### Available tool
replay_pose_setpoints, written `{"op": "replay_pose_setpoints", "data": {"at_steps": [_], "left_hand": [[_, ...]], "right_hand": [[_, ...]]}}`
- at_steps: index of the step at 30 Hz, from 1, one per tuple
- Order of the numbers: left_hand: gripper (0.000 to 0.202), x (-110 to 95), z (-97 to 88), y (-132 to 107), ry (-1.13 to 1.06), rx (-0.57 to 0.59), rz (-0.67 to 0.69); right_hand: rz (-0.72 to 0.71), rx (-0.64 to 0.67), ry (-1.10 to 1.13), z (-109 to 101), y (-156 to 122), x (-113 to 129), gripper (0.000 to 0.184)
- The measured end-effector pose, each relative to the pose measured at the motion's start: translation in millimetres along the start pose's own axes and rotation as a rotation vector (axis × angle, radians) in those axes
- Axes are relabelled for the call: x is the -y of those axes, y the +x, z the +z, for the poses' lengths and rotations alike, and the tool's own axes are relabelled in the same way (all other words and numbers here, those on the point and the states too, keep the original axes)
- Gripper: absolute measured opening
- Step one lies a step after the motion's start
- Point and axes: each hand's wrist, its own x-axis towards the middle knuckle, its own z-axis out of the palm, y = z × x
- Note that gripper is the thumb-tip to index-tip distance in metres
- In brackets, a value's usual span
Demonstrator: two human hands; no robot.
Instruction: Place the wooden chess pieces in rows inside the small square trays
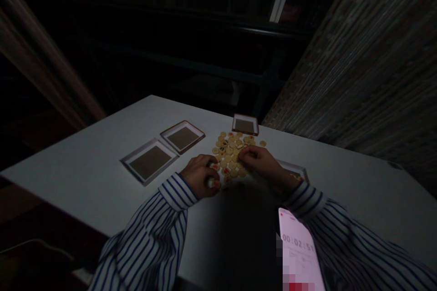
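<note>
A heap of small round pale-yellow discs [232,150], some with red or black marks, lies on the white table [102,177]. My left hand [200,176] is curled at the heap's near left edge, gripping a short stack of discs [213,182]. My right hand [259,160] rests on the heap's right side with fingers pinched over a disc there. Both arms wear blue-and-white striped sleeves.
Two shallow square trays [149,161] [183,137] lie to the left of the heap, a smaller box [245,124] behind it, another tray [296,171] partly hidden by my right wrist. A lit phone [300,250] showing a timer stands near right. The room is dark; a brick wall rises right.
</note>
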Motion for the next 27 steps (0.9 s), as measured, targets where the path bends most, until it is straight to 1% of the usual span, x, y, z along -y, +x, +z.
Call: {"op": "replay_pose_setpoints", "data": {"at_steps": [4,7,10,12,16,19,23,27], "left_hand": [[0.021,0.3,1.6,-0.4,0.005,-0.003,-0.008],[0.027,0.8,3.1,-0.9,-0.008,-0.009,0.006],[0.033,1.3,2.2,-0.5,-0.021,-0.033,0.011],[0.033,3.1,-0.4,1.1,-0.021,-0.073,-0.016],[0.028,14.1,-6.8,6.2,0.024,-0.200,-0.115],[0.028,25.9,-9.6,8.6,0.084,-0.297,-0.247],[0.027,35.2,-12.2,8.4,0.115,-0.347,-0.376],[0.030,33.7,-15.8,7.6,0.109,-0.372,-0.455]], "right_hand": [[-0.050,0.010,-0.193,-0.8,3.0,-10.6,0.015],[-0.106,0.014,-0.319,-1.8,5.9,-13.9,0.016],[-0.162,0.002,-0.459,-2.3,10.2,-8.3,0.016],[-0.219,0.010,-0.559,-1.1,14.3,-0.8,0.017],[-0.337,0.075,-0.817,6.8,24.5,15.7,0.021],[-0.351,0.120,-1.020,15.5,31.0,24.6,0.026],[-0.339,0.136,-1.153,25.6,35.9,30.3,0.031],[-0.356,0.153,-1.211,31.8,38.1,30.7,0.030]]}}
